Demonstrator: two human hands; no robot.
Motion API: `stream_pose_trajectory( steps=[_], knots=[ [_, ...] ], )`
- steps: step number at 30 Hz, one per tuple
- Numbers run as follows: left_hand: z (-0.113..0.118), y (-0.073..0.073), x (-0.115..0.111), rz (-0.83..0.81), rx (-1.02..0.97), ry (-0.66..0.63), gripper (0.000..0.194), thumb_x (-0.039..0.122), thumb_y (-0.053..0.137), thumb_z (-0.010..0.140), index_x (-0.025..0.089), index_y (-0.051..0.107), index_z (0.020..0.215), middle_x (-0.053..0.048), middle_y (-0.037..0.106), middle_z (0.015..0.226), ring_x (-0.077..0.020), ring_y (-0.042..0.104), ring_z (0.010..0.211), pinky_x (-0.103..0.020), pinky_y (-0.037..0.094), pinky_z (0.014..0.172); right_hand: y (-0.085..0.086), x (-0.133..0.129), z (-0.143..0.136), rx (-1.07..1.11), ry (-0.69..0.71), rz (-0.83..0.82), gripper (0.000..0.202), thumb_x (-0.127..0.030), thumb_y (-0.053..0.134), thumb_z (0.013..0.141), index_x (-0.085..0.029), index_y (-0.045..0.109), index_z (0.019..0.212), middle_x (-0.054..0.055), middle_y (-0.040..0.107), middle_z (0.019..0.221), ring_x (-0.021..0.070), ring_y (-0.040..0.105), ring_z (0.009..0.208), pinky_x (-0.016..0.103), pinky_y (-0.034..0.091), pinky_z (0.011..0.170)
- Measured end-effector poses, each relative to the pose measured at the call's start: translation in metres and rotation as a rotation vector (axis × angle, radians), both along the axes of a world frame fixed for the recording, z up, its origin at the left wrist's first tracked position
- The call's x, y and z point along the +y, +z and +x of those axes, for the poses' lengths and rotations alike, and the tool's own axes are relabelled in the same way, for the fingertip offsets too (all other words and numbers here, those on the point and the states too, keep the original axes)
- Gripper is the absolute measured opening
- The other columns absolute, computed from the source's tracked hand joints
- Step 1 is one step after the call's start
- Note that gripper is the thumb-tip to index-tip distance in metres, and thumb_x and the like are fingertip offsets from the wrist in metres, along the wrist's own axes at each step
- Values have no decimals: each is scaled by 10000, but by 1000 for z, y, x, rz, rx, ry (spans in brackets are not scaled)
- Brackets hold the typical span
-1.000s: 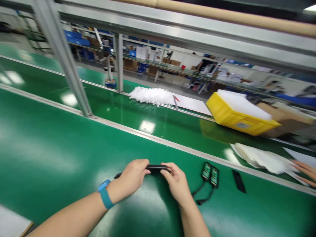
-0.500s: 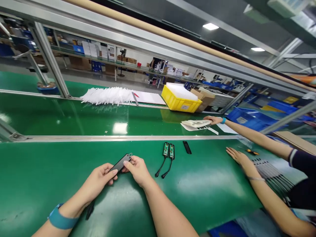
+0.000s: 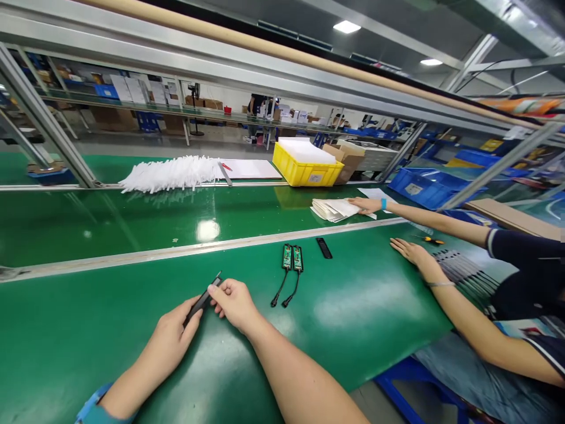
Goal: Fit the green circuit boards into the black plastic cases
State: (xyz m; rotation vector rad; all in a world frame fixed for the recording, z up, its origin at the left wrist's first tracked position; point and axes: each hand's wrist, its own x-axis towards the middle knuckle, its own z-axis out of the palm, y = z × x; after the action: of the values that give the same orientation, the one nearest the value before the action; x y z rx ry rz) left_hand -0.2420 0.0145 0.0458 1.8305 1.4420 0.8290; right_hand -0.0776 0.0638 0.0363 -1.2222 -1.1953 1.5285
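Note:
Between my two hands is a slim black plastic case [image 3: 202, 300], turned so its narrow edge faces up. My left hand [image 3: 174, 333] is closed round its lower end, a blue band on the wrist. At the upper end, the thumb and fingers of my right hand [image 3: 233, 301] pinch it, and a small metal loop pokes out there. To the right lie two open black housings with green circuit boards, a left one [image 3: 287, 257] and a right one [image 3: 298, 259], each with a short black cable. Beyond them rests a loose black cover [image 3: 323, 248].
A co-worker's hand [image 3: 366, 205] touches a stack of paper sheets [image 3: 333, 209]; their other hand [image 3: 410, 252] lies flat on the green mat. Near it are a screwdriver [image 3: 432, 240] and several grey cabled units [image 3: 463, 271]. Behind stand a yellow bin [image 3: 309, 172] and white strips [image 3: 172, 174].
The case has been rolled from its flat face onto its narrow edge in my hands. The co-worker's far hand has laid the paper stack down flatter. The whole view has shifted slightly.

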Motion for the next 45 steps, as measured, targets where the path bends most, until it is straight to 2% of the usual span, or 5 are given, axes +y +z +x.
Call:
stream_pose_trajectory(
  steps=[3,6,21,39,45],
  knots=[
    [6,14,-1,-255,-236,-82,374,443,395,938,141,592,1038,-61,675,762,-172,615,663,-304,499,664,3,-1,1,40,-10,23,440,-564,698,693,-167,551,813,-25,587,637,85,512,458,193,367,371],
    [12,20,-2,-401,-473,-141,357,440,453,919,121,581,1015,-90,684,872,-136,616,647,-264,491,615,11,-2,3,115,84,41,370,-483,713,718,-157,561,803,-31,581,616,78,497,472,207,376,431],
    [15,2,6,-564,-760,-52,429,535,579,819,125,499,917,-86,674,792,-115,620,504,-219,445,463,19,7,13,176,346,-4,348,-315,760,697,-159,595,961,41,668,862,160,617,770,299,476,711],
    [13,7,2,-526,-659,-110,407,520,540,859,121,534,937,-84,670,838,-127,647,585,-233,489,522,25,5,11,162,179,64,247,-332,745,685,-156,604,786,-15,626,678,103,552,583,234,448,561],
    [6,1,0,-280,-332,-36,416,519,480,888,142,578,1034,-93,676,898,-156,641,655,-263,517,532,33,14,106,17,-15,30,491,-389,726,680,-141,620,1090,-24,613,624,102,524,481,238,442,488]
  ],
)
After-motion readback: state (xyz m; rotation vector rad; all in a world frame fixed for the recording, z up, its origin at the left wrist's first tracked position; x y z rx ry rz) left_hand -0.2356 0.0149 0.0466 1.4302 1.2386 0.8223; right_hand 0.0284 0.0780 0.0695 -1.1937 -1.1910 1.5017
